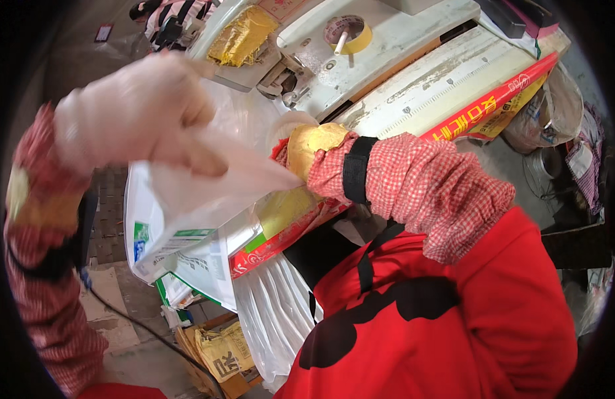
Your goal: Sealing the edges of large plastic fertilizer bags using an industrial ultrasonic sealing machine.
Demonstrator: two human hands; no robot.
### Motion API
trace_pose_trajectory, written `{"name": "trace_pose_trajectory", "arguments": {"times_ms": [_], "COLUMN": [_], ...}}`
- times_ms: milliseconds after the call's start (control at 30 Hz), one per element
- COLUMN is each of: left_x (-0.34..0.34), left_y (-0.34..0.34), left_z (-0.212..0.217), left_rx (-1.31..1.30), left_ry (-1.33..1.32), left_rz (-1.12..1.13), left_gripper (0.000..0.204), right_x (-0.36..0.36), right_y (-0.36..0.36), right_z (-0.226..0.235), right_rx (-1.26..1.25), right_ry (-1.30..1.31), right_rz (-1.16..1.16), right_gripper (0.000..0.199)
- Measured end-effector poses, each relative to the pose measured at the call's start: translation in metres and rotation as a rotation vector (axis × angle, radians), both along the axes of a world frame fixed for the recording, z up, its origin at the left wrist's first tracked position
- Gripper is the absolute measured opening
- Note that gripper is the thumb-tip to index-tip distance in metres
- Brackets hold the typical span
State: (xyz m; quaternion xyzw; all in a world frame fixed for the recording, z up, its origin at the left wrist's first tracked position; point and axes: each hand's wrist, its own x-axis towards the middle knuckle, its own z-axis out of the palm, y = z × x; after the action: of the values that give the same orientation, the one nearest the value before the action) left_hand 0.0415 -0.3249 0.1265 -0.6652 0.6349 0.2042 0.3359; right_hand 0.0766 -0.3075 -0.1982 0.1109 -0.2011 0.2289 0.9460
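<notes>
My left hand [158, 110], in a pale glove and blurred by motion, is raised at the left over the work surface. Its fingers pinch a thin, translucent whitish plastic sheet [227, 169], which stretches to the right toward my other arm. Of my right hand [295, 120] only a pale bit shows past a yellow cuff and a red checked sleeve; its fingers are hidden. It is near the front edge of a pale sewing machine [301, 40]. Below the sheet hangs a white printed bag panel [141, 233] with green and blue marks.
A yellow tape roll [356, 36] lies on the machine. Yellow cloth [244, 36] sits at its left end. A red and yellow printed strip [480, 110] runs along the table edge. White pleated plastic [271, 319] hangs before me. A dark cable [148, 326] crosses the lower left.
</notes>
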Motion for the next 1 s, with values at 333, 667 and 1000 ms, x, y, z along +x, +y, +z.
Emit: {"name": "trace_pose_trajectory", "arguments": {"times_ms": [333,667,1000], "left_x": [-0.083,0.010,-0.041], "left_y": [0.065,0.024,0.075], "left_z": [-0.099,-0.041,-0.135], "left_rx": [-0.280,0.036,-0.237], "left_ry": [0.222,0.189,0.444], "left_rz": [-0.144,-0.143,0.140], "left_gripper": [0.014,0.020,0.019], "right_x": [0.013,-0.049,-0.051], "right_y": [0.011,-0.004,-0.025], "right_z": [-0.030,0.024,0.062], "right_rx": [0.526,-2.921,-2.788], "right_ry": [-0.095,-0.537,-0.218], "right_rz": [0.153,-1.039,-1.092], "right_gripper": [0.067,0.020,0.017]}}
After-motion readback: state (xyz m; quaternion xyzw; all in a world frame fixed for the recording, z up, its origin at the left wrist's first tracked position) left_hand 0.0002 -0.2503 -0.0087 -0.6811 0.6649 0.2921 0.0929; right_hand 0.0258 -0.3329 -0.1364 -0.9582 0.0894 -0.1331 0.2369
